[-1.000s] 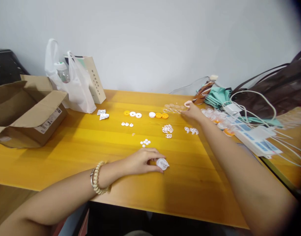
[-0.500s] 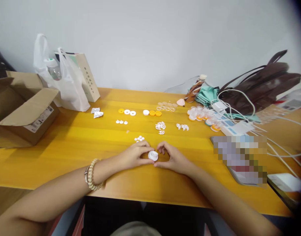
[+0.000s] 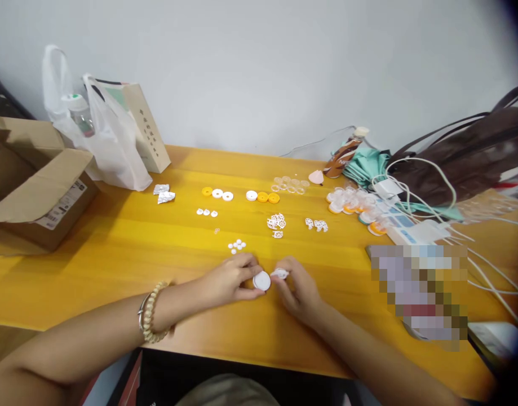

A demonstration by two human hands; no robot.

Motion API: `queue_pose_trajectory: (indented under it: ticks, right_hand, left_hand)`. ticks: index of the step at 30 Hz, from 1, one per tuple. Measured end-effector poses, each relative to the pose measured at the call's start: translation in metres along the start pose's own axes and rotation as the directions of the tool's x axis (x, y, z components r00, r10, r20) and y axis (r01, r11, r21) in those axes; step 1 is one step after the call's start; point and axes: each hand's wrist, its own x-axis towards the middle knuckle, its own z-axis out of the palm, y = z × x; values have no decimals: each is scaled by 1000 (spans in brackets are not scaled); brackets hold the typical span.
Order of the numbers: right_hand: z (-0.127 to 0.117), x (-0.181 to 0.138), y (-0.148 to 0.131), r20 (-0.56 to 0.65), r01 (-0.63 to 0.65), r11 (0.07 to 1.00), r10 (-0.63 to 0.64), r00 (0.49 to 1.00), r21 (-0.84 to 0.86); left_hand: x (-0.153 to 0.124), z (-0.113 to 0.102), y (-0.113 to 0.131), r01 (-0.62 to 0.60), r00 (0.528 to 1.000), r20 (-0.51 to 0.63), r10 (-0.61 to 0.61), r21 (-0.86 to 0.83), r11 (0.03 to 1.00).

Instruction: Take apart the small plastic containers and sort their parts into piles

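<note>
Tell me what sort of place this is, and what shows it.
Probably a desk in an office or home: personal things, a brown bag and a drink bottle, share the wooden tabletop with small plastic discs. Which of the two, I cannot tell.

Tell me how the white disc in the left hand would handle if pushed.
The disc is probably light: the left hand pinches it by its edge. It looks stiff, its outline round within that grip. That round rim might roll if stood on edge.

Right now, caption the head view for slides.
Left hand holds a round white disc, right hand a small white plastic piece.
</note>
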Motion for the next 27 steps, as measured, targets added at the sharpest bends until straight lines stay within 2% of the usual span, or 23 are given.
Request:
queue_pose_trajectory:
  ticks: [2, 4, 6, 10, 13, 16, 18, 20, 23, 25, 27]
  right_hand:
    - [-1, 0, -2, -92, -22, 996, 30, 995, 87]
    - [-1, 1, -4, -82, -45, 982, 61, 995, 182]
    - [-1, 4, -5, -54, -140, 938, 165, 985, 318]
    - [0, 10, 1, 6, -349, 695, 445, 895, 629]
    - [-2, 18, 6, 34, -386, 562, 535, 844, 732]
    - [-6, 29, 9, 80, -374, 457, 544, 835, 807]
    - [-7, 37, 9, 128, -356, 369, 519, 845, 859]
    - [-7, 44, 9, 154, -331, 295, 493, 856, 896]
    - [-3, 49, 9, 180, -311, 221, 467, 866, 924]
    - [-1, 49, 10, 226, -342, 189, 456, 861, 921]
    - [-1, 47, 11, 275, -385, 170, 453, 848, 907]
  left_hand:
    - [-1, 0, 0, -1, 1000, 1, 1, 11, 1000]
    - [-2, 0, 1, -3, 1000, 12, 3, 39, 999]
    - [-3, 1, 2, -5, 1000, 18, 4, 66, 998]
    - [-4, 2, 3, -14, 1000, 1, 14, 37, 999]
    - [-3, -4, 6, 7, 1000, -15, -8, -71, 997]
    - [4, -17, 7, 111, 986, -102, -134, -207, 972]
    - [13, -26, 6, 176, 954, -183, -237, -296, 939]
    - [24, -31, 5, 188, 933, -214, -289, -395, 899]
    - [39, -31, 2, 148, 943, -158, -293, -591, 793]
    - [45, -29, 1, 118, 947, -141, -288, -682, 721]
    - [46, -29, 2, 95, 947, -165, -276, -676, 730]
